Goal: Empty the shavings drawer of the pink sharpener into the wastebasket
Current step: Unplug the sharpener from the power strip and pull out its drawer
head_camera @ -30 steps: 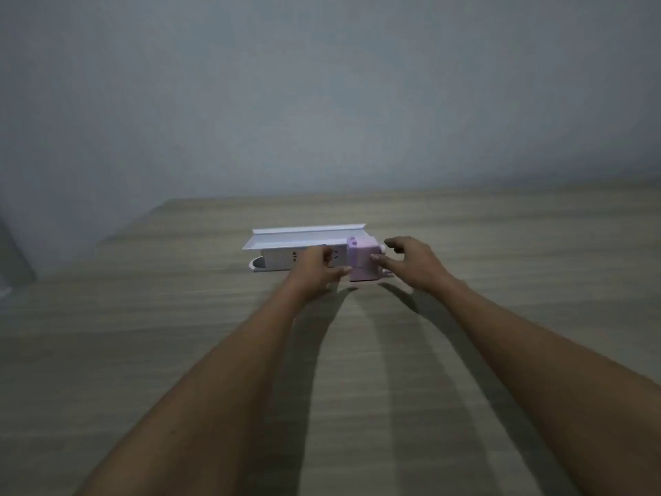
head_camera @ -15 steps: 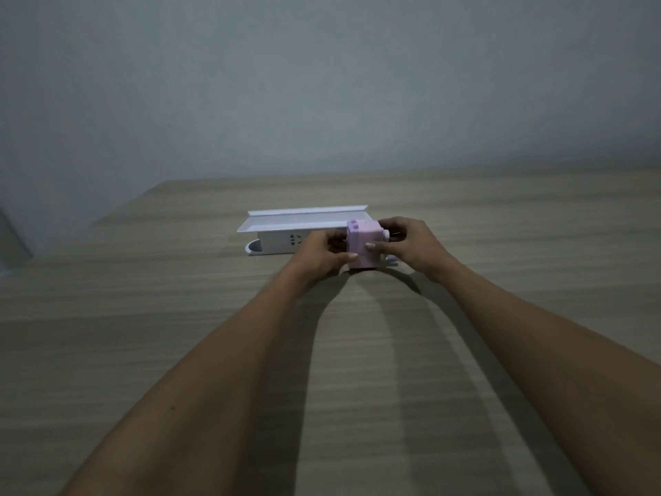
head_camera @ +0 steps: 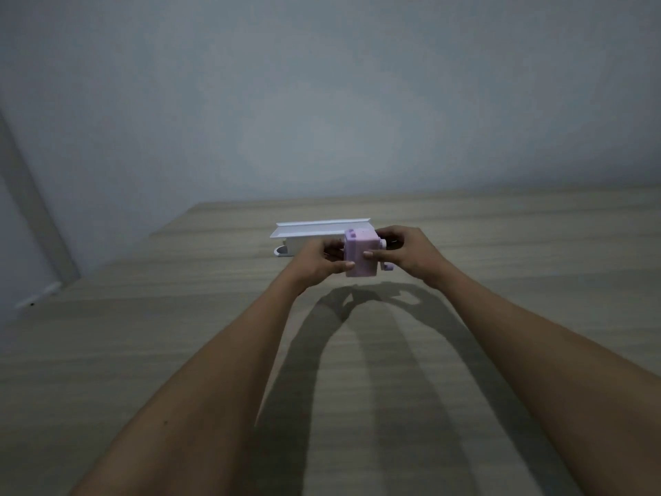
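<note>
In the head view, a pink sharpener [head_camera: 361, 253] is held up off the wooden table [head_camera: 179, 334] between both hands, a little above the middle of the frame. A shadow is cast on the tabletop directly beneath it, at about 6 o'clock from the sharpener, and a gap is seen between the two, so the sharpener is not resting on the table.

The left hand [head_camera: 314, 263] is placed at 9 o'clock of the sharpener, its fingers closed around the left face and its thumb laid across the lower front edge. The right hand [head_camera: 411, 254] is placed at 3 o'clock, its thumb pressed on the front face and its fingers curled around the back and right side. A small crank handle [head_camera: 388, 267] is seen projecting from the sharpener's right side, below the right hand's palm.

Whether the shavings drawer is pulled out cannot be told; it is not made out as a separate part.

A white box-like object [head_camera: 311, 235] with a raised flat lid is seen lying on the table at 10 o'clock of the sharpener, just behind the left hand. A plain grey wall [head_camera: 322, 102] fills the frame at 12 o'clock.
</note>
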